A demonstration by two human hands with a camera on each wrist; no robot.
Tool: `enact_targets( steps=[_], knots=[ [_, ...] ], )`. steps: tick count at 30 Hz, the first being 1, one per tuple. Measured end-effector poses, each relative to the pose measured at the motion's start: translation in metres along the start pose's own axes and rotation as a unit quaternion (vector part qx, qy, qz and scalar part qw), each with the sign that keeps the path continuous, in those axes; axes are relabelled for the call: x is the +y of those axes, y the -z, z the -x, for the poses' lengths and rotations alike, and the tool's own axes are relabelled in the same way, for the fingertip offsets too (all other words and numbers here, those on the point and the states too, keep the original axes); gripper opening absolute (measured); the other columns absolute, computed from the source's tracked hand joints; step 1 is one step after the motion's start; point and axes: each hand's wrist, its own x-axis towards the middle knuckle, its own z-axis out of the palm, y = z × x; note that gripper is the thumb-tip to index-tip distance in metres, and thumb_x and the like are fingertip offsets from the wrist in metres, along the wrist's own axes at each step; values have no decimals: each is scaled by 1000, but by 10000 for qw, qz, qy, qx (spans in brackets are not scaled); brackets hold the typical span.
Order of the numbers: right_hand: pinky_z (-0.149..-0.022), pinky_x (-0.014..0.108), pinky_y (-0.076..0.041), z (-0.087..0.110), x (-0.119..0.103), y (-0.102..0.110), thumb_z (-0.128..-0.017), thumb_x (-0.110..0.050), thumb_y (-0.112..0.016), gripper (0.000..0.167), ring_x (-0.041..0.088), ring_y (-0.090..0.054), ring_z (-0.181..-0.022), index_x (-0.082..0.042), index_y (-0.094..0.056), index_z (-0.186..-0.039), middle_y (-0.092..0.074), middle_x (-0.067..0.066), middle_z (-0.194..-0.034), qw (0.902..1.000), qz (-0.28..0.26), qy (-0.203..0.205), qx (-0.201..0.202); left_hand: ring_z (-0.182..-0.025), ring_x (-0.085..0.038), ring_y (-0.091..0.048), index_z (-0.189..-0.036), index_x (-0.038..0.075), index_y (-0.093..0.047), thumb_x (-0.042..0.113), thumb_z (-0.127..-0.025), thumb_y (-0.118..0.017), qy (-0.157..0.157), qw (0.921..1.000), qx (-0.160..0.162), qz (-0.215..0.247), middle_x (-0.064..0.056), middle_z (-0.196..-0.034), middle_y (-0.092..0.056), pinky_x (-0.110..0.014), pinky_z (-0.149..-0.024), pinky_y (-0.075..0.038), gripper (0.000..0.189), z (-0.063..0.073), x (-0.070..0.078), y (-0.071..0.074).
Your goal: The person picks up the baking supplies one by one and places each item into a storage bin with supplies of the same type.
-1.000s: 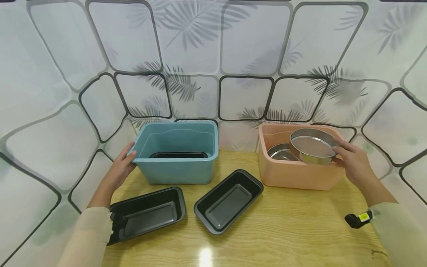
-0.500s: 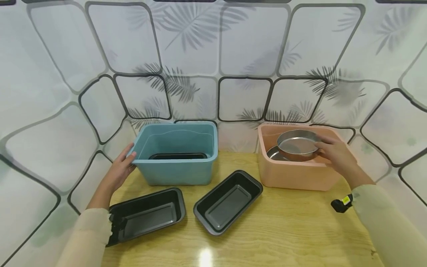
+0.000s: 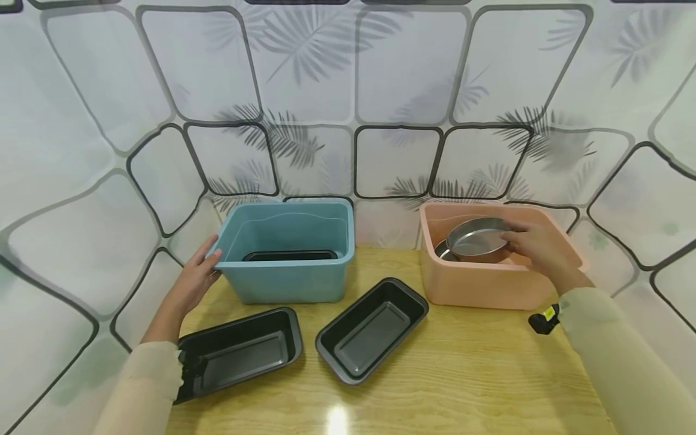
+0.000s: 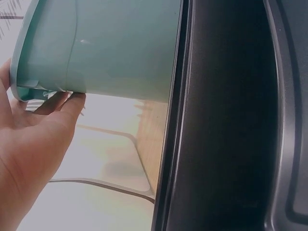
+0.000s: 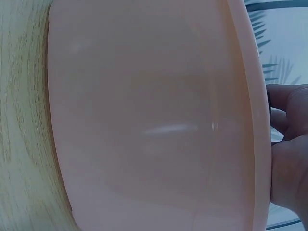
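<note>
My left hand holds the left rim of the blue plastic bin; in the left wrist view its fingers curl under the bin's lip. A dark pan lies inside that bin. My right hand pinches the right edge of a round silver cake pan, tilted and partly down inside the peach bin. Another round pan shows beneath it in the same bin. In the right wrist view the peach bin's wall hides the cake pan and much of the hand.
Two dark loaf pans lie on the wooden table: one loaf pan beside the left forearm, the other loaf pan angled in the middle, in front of the gap between the bins. A patterned curtain stands behind.
My right hand has moved left and lower with the round cake pan, which has sunk deeper into the peach bin, over the other round pan. My left hand has stayed on the blue bin.
</note>
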Motion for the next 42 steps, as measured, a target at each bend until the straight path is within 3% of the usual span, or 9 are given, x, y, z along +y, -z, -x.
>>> enact_targets(
  steps=[5, 9, 14, 22, 28, 31, 34, 36, 42],
  knots=[
    [-80, 12, -51, 0, 0, -1, -106, -29, -53, 65, -11, -54, -96, 2, -27, -157, -38, 30, -154, 9974, 360, 608, 106, -154, -40, 5, -163, 26, 4, 38, -108, -44, 38, 10000, 59, -9, -16, -167, 21, -56, -123, -5, 74, -1, 0, -1],
    [-74, 17, -51, 2, -2, -4, -106, -26, -54, 51, 0, -62, -86, 8, -48, -143, -64, 23, -125, 9952, 474, 846, 98, -153, -42, 5, -163, 27, 4, 40, -108, -44, 23, 10000, 31, -55, -16, -167, 21, -57, -123, -5, 75, -1, 1, -2],
    [-74, 19, -53, -1, -2, -7, -105, -24, -56, 41, 7, -68, -85, 7, -55, -132, -72, -10, -93, 9960, 366, 818, 16, -153, -42, 6, -163, 26, 5, 40, -108, -44, 5, 10000, 7, -54, -16, -167, 22, -57, -122, -4, 75, 1, 1, -2],
    [-80, 21, -49, -12, -4, -13, -104, -32, -58, 57, 3, -63, -86, 4, -47, -147, -70, 19, -118, 9922, 1122, 534, -63, -153, -41, 7, -163, 25, 7, 40, -108, -43, -9, 10000, -29, -30, -16, -166, 22, -58, -122, -4, 75, 2, 1, -2],
    [-78, 24, -47, -12, -5, -14, -104, -31, -58, 62, 13, -61, -79, 5, -40, -151, -71, 11, -87, 9927, 1082, 467, -256, -154, -40, 7, -163, 26, 6, 40, -108, -44, 12, 10000, 13, -16, -15, -167, 20, -58, -123, -5, 75, 0, 0, -2],
    [-93, 38, -53, -13, -4, -13, -105, -28, -56, 63, 32, -64, -105, 6, -34, -153, -65, 28, -120, 9949, 793, 404, -473, -154, -40, 6, -163, 26, 6, 39, -108, -43, 19, 10000, 15, 1, -15, -167, 20, -57, -123, -5, 75, 0, -1, -2],
    [-111, 54, -44, -14, -4, -13, -107, -28, -52, 66, 44, -42, -139, 7, -26, -156, -31, 32, -158, 9956, 613, 320, -638, -154, -40, 6, -163, 26, 6, 40, -108, -44, 23, 10000, 23, -3, -15, -167, 20, -57, -123, -5, 75, 0, 0, -2],
    [-113, 58, -38, -15, -5, -13, -107, -27, -51, 67, 47, -29, -146, 7, -21, -157, -16, 29, -164, 9959, 502, 274, -701, -154, -40, 6, -163, 26, 5, 40, -108, -44, 26, 10000, 37, 2, -15, -167, 20, -57, -123, -5, 75, 1, 0, -2],
    [-114, 58, -37, -16, -4, -13, -109, -25, -46, 65, 48, -27, -147, 5, -17, -159, -16, 29, -164, 9967, 401, 248, -665, -154, -40, 5, -163, 26, 6, 40, -108, -44, 38, 10000, 40, 18, -16, -167, 20, -56, -123, -5, 75, 1, 1, -3]
  ],
)
